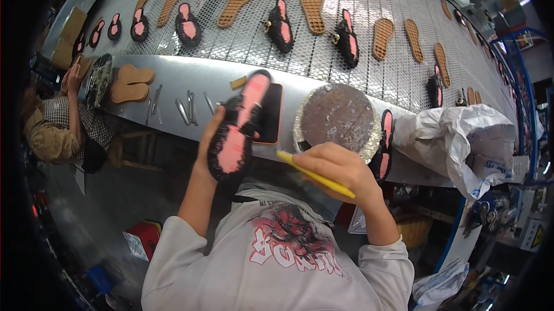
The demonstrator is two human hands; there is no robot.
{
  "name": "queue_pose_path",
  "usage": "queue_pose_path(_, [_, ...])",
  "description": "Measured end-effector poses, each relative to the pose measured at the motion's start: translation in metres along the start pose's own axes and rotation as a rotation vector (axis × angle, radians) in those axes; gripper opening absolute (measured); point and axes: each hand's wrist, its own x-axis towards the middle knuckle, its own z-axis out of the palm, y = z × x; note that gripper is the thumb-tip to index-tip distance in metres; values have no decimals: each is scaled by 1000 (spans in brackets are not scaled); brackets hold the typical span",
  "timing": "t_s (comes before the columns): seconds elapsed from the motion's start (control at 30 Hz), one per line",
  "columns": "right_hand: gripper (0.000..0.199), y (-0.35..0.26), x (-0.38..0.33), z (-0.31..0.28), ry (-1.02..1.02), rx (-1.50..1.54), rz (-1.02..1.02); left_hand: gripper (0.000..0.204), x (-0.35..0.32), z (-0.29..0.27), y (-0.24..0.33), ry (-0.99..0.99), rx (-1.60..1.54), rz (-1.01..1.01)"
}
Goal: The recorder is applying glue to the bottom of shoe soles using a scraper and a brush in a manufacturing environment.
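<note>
My left hand [209, 143] is closed on a black shoe upper [236, 132] with a pink underside, held tilted above the table's near edge. Its underside faces up, and part of the hand is hidden behind it. In my right hand [340, 166] is a slim yellow brush [317, 175], its tip pointing left toward the shoe but apart from it. Just beyond that hand stands a round tub [299, 132] with a crusted, foil-like rim and a brown, stained top. A dark flat tablet-like object [271, 114] with an orange edge lies partly behind the shoe.
Brown soles [313, 13] and black uppers with pink undersides [281, 28] lie on a mesh conveyor [254, 39]. Another upper [384, 143] lies right of the tub, beside a white sack [461, 143]. Metal strips [186, 109] and tan soles [133, 83] lie left. A co-worker [57, 132] sits there.
</note>
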Motion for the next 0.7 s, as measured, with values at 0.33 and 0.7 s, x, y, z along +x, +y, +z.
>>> queue_pose_path(0.33, [9,46,138,133,-143,-164,238,72,-57,-98,37,66,-275,400])
queue_pose_path(0.7, [19,88,187,240,-190,-337,452,67,-94,-140,19,207,-464,361])
